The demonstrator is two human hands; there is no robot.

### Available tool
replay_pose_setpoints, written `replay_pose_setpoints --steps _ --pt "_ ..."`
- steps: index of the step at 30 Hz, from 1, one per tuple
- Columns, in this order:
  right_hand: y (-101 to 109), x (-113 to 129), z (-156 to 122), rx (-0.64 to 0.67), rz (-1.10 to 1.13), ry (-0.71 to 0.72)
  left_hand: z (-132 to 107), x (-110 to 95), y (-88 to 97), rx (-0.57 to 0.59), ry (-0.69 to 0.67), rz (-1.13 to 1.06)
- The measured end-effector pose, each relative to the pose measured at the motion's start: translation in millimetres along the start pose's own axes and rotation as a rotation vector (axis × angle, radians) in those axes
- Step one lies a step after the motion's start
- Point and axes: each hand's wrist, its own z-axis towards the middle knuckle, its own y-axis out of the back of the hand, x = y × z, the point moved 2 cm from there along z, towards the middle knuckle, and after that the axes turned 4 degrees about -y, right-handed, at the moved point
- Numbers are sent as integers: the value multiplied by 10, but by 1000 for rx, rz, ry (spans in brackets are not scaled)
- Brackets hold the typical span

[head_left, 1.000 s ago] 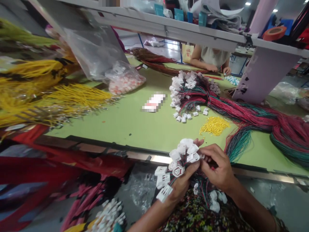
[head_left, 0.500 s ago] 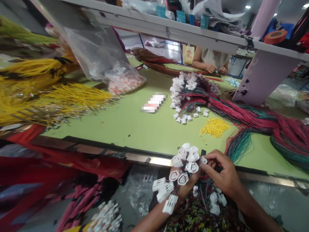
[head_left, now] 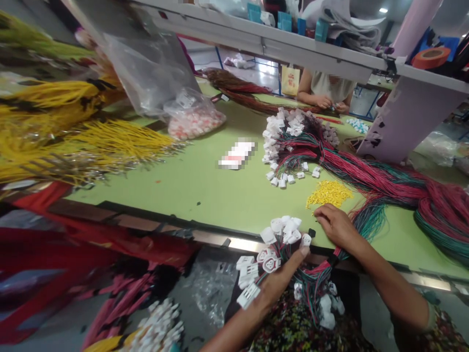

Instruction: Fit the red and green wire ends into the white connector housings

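Observation:
My left hand [head_left: 289, 269] is closed round a bundle of wires with white plastic connectors [head_left: 271, 264] at their ends, fanned out over the hand and forearm. One white connector [head_left: 306, 240] stands at the thumb tip. My right hand [head_left: 337, 225] is on the green table at the near edge of a heap of tiny yellow pieces [head_left: 330, 193]. Its fingers are bent together, pointing left, fingertips on the tabletop; whether a piece is between them is too small to see. More wires and white connectors [head_left: 326, 310] from the bundle hang over my lap.
A thick red and green wire harness [head_left: 366, 168] with white connectors lies across the table [head_left: 183, 190]. Yellow wires [head_left: 128, 142] and a bag of orange-white parts [head_left: 196, 120] are at left. A shelf [head_left: 264, 46] spans above. A co-worker [head_left: 326, 93] sits opposite.
My right hand has left the connector at my left thumb and moved up and right to the yellow heap. My left hand still grips the bundle. The view has shifted slightly.

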Motion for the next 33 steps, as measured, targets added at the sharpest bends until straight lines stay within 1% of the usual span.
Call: replay_pose_setpoints --steps 3,7,10,13,18,21,23,25,27,28,31,33 --pt "-14 39 35 25 -28 13 6 5 -12 -65 16 117" --pt "-29 52 81 42 -39 29 -17 -49 -44 -144 15 252" --pt "-37 42 101 38 -25 34 -42 -90 -68 -153 30 283" --pt "-47 20 114 27 12 36 -59 -138 -100 -160 19 259" --pt "-46 -14 117 -12 127 10 -69 -209 -153 -208 79 230" --pt "-17 33 56 -19 231 -12 -49 -204 -189 -188 92 151" --pt "-1 105 -26 7 343 -37 -25 -175 -217 -154 114 39" --pt "5 194 -128 41 540 -86 -2 -144 -238 -135 134 -58" --pt "8 282 -228 25 724 -121 14 -119 -248 -120 142 -105" --pt "11 320 -270 -6 763 -117 18 -108 -248 -116 145 -117" --pt "14 393 -359 -114 706 -57 22 -79 -233 -100 167 -114" --pt "1 405 -389 -144 686 -35 23 -66 -220 -96 168 -101"
